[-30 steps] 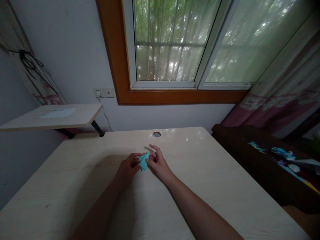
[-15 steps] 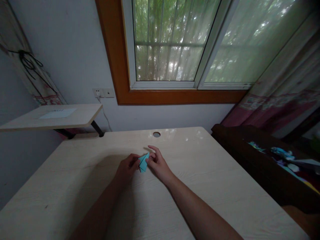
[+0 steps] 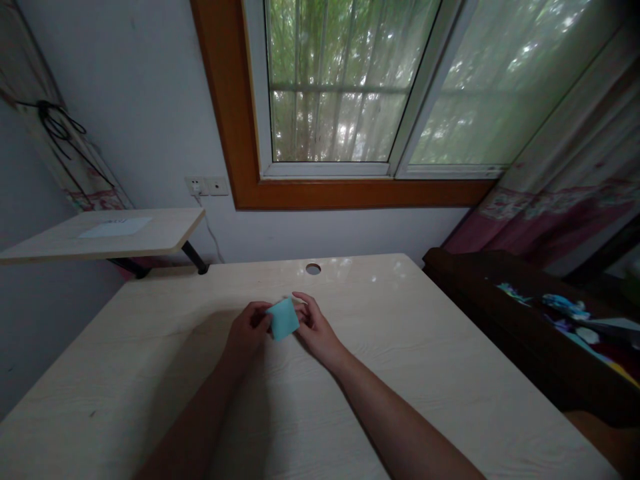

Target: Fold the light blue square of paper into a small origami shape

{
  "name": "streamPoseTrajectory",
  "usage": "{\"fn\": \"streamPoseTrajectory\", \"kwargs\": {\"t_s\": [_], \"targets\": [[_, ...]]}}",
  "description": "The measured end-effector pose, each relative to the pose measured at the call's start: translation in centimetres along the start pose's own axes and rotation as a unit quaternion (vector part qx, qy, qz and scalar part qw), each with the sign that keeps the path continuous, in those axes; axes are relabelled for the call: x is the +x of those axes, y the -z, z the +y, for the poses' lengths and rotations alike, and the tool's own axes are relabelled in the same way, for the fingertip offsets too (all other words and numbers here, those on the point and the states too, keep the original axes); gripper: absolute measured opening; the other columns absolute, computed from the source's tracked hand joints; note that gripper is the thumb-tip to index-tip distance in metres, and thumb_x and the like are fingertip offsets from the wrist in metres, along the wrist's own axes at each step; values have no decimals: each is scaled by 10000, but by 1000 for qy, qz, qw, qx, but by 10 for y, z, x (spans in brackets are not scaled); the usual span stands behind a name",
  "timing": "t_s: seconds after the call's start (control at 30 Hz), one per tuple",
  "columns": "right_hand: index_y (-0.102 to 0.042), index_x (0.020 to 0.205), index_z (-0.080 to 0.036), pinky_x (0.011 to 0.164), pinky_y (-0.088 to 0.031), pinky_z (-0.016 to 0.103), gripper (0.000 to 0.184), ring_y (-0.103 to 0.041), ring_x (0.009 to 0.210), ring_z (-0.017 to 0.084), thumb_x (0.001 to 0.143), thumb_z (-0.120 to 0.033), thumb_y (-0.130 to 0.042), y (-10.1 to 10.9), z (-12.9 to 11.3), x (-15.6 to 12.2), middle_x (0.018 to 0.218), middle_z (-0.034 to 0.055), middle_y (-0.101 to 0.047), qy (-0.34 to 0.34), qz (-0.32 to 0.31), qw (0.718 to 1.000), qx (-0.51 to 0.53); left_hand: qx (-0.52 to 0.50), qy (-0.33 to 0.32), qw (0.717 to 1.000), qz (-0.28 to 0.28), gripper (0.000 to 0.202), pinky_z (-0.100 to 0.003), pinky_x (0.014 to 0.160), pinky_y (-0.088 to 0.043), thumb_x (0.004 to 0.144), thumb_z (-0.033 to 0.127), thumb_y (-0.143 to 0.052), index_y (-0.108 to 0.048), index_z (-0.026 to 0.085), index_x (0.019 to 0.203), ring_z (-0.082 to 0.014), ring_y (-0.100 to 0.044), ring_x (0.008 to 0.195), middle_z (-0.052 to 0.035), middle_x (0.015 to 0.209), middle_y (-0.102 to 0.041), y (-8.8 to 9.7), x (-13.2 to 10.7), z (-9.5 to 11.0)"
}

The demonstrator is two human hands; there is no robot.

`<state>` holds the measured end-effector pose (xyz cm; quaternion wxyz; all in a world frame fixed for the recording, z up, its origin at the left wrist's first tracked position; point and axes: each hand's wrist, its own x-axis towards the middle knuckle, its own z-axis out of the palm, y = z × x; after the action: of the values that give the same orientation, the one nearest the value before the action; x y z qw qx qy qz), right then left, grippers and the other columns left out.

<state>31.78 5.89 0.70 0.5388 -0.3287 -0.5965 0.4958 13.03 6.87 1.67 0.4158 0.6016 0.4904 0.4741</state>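
Note:
A small piece of turquoise folded paper (image 3: 284,319) is held up just above the desk, showing a smooth, nearly square face. My left hand (image 3: 250,328) pinches its left corner between thumb and fingers. At the right edge, my right hand (image 3: 316,329) has its thumb and some fingers closed on the paper, with the index finger raised and curved over the top. Fingertips behind the sheet are partly hidden by it.
The pale wooden desk (image 3: 380,373) has a round cable hole (image 3: 313,269) near its back edge. A raised shelf (image 3: 165,230) with a white sheet (image 3: 116,227) stands at the back left. Dark furniture (image 3: 480,300) holding colourful items borders the right side.
The folded paper has turned from a slanted view with crease lines and flaps to a plain square face. Both hands stay at about the same spot, the left slightly further left.

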Motion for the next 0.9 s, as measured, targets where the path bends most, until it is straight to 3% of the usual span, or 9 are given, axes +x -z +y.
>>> {"fn": "streamPoseTrajectory", "kwargs": {"t_s": [0.2,0.3,0.4,0.57,0.7,0.9], "targets": [[-488,1295,-271,675,-457,257,458,-602,756,142,856,-255,-618,-2,0,-2,919,22,-646,-3,-9,999,-47,-53,25,997,45,296,-302,646,-571,754,360,-661,-596,179,980,-172,-671,716,-13,847,-643,3,5,0],[-637,1108,-243,658,-458,251,289,-601,722,138,819,-239,-651,0,-1,-2,886,17,-651,0,-3,996,-94,-53,22,997,46,306,-294,651,-562,754,363,-662,-601,175,987,-165,-658,715,-14,829,-642,3,6,2],[-687,951,-212,678,-476,260,134,-633,717,143,829,-240,-641,1,-4,-2,866,26,-667,-7,-10,995,-102,-52,12,997,52,302,-275,638,-548,766,364,-653,-601,176,997,-153,-638,709,-5,807,-616,3,6,2],[-707,899,-192,629,-478,256,141,-641,632,153,811,-301,-687,-2,-5,-3,687,19,-677,-42,-17,993,-111,-50,-9,997,61,312,-240,626,-504,780,339,-648,-581,186,1044,-125,-590,691,15,794,-576,2,6,-1],[-706,949,-191,611,-489,252,182,-647,584,146,799,-293,-691,-4,-4,-4,662,6,-678,-49,-35,995,-77,-46,-16,998,51,331,-236,640,-476,779,346,-659,-578,183,1056,-134,-592,720,7,798,-600,3,7,-5],[-632,1132,-226,637,-511,266,277,-648,587,137,863,-221,-565,-2,-4,-4,671,-21,-649,-34,-35,998,-48,-32,-3,999,41,326,-239,655,-456,780,357,-660,-591,191,1052,-145,-598,743,3,802,-625,3,5,-2]]}}
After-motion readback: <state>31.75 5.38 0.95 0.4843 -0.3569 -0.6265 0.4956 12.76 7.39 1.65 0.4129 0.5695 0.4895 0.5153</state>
